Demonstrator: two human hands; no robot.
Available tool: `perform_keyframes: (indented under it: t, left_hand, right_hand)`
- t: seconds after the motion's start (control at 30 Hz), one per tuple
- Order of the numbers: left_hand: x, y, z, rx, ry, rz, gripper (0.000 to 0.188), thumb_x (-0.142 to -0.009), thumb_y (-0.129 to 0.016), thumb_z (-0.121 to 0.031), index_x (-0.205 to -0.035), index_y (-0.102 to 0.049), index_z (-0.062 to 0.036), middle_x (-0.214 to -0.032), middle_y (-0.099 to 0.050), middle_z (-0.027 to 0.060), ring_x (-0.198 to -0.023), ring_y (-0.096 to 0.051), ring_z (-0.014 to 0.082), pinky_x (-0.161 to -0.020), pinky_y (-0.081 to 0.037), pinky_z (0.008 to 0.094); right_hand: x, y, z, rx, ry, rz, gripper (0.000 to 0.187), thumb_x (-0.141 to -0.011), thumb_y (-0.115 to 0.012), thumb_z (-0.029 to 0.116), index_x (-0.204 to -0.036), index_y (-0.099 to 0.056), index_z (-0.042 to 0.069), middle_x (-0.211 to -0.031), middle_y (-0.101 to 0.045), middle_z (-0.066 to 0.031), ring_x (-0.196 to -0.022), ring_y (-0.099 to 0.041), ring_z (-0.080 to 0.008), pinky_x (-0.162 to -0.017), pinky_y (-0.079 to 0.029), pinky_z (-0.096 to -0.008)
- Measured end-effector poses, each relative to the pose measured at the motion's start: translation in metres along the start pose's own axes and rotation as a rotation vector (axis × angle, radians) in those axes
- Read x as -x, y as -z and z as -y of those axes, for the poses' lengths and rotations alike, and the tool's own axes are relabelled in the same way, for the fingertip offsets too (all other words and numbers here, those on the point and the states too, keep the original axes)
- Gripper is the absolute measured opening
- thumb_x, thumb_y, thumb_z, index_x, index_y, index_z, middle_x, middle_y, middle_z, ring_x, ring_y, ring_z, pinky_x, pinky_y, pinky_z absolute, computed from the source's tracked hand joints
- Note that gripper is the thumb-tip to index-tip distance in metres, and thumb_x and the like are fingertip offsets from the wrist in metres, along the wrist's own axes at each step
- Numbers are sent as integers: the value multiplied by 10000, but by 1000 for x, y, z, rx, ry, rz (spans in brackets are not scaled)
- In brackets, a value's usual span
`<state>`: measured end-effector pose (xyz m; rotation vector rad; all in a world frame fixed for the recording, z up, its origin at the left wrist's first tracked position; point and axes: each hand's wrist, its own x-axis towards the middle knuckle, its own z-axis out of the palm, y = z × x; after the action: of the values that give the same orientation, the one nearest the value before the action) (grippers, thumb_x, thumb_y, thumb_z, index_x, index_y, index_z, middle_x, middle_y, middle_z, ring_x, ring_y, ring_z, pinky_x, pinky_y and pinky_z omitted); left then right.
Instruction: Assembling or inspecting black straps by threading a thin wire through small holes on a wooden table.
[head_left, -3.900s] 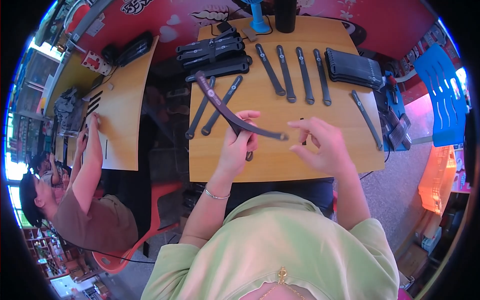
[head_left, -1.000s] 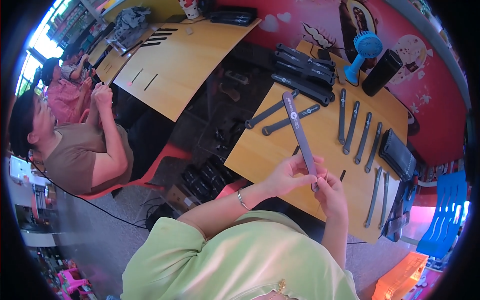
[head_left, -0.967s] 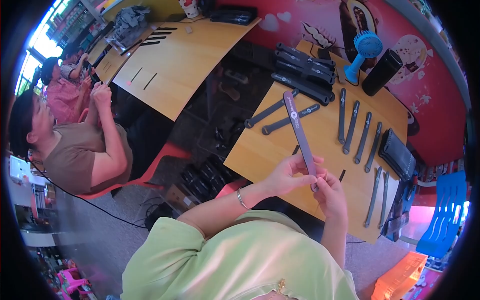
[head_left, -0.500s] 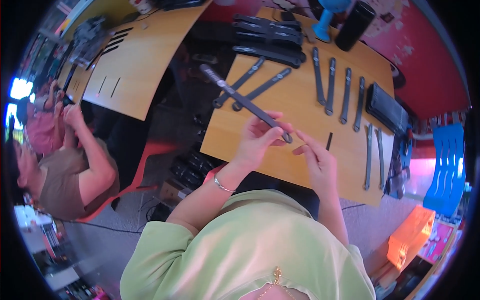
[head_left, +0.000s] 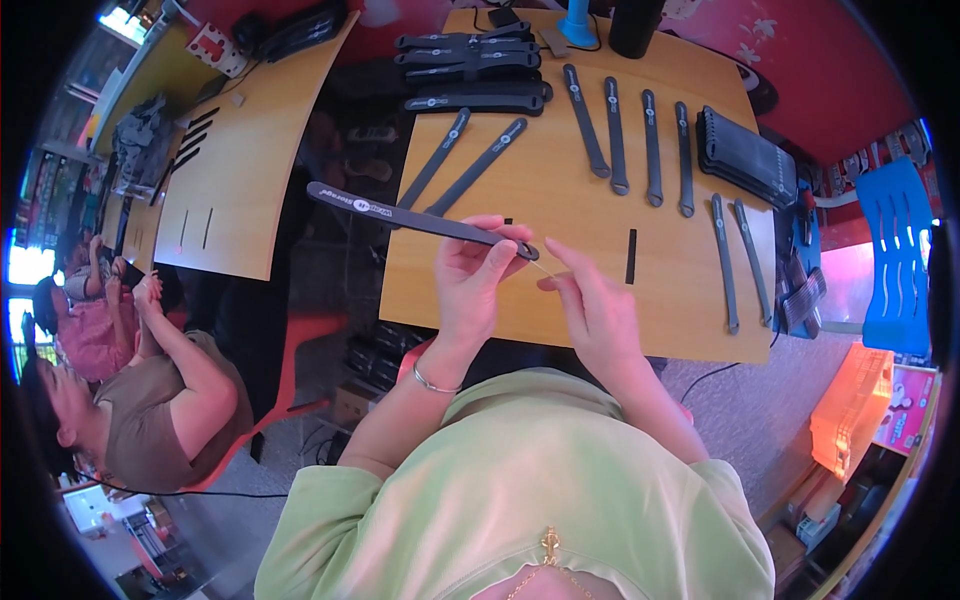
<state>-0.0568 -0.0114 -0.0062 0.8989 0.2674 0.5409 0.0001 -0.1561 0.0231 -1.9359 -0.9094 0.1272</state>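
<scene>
My left hand (head_left: 470,275) grips a long black strap (head_left: 415,217) near its holed end, between thumb and fingers. The strap stretches out to the left, pale printing on its far part. Close beside the holed end, my right hand (head_left: 597,305) is closed in a pinch. A thin pale strand (head_left: 541,267) runs from the strap's hole to those fingertips; what it is made of I cannot make out. Beyond my hands, two similar straps (head_left: 478,167) lie slantwise on the wooden table (head_left: 450,290), and several more straps (head_left: 652,150) lie in a row farther right.
Bundled black straps (head_left: 470,65) are stacked at the table's far left. A black ribbed pack (head_left: 745,155) lies at the right, with a dark cylinder (head_left: 635,28) and a blue stand (head_left: 577,25) at the back. Left, a person (head_left: 165,410) sits by another table (head_left: 235,230).
The strap in my left hand has swung to lie flatter. My right fingertips have drawn together, and a thin strand now shows between them and the strap's end. The view has shifted.
</scene>
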Motion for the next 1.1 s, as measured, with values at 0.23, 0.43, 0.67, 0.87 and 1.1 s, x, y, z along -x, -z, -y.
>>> perform_keyframes:
  t: [0.23,0.43,0.67,0.87,1.1]
  left_hand:
    - [1,1,2,-84,-77,13,264,-869,-609,-58,-1118,-521,-41,-1001,-640,148,-961,-630,233,-788,-555,315]
    - [2,1,2,-105,-120,20,264,-866,-609,-44,-1116,-524,-46,-1008,-641,154,-954,-633,223,-791,-547,296]
    - [5,-1,6,-144,-179,-11,248,-858,-613,-27,-1090,-527,-41,-1017,-638,163,-946,-634,214,-807,-542,301]
    - [6,1,13,-234,-222,13,209,-859,-611,-24,-1047,-521,-24,-1022,-626,145,-949,-625,200,-833,-532,307]
    - [11,8,15,-296,-120,-29,199,-907,-544,-46,-1099,-504,-14,-1071,-601,139,-1023,-593,210,-862,-517,315]
  right_hand:
    - [0,-1,-3,23,11,-28,360,-848,-538,-18,-1191,-539,92,-816,-674,-94,-740,-648,-247,-641,-494,-315]
    - [1,-4,-4,191,49,-77,363,-821,-589,13,-1167,-564,121,-802,-675,-65,-688,-636,-228,-594,-487,-318]
    - [1,-6,-4,336,86,-68,377,-787,-610,-5,-1138,-595,130,-760,-660,-56,-640,-614,-206,-565,-477,-326]
    - [-3,-10,-8,67,31,-98,407,-768,-577,-46,-1135,-606,128,-778,-655,-73,-689,-633,-211,-603,-496,-325]
    - [6,-19,-20,280,115,-76,450,-711,-586,19,-1126,-622,190,-685,-578,-27,-642,-585,-185,-515,-466,-298]
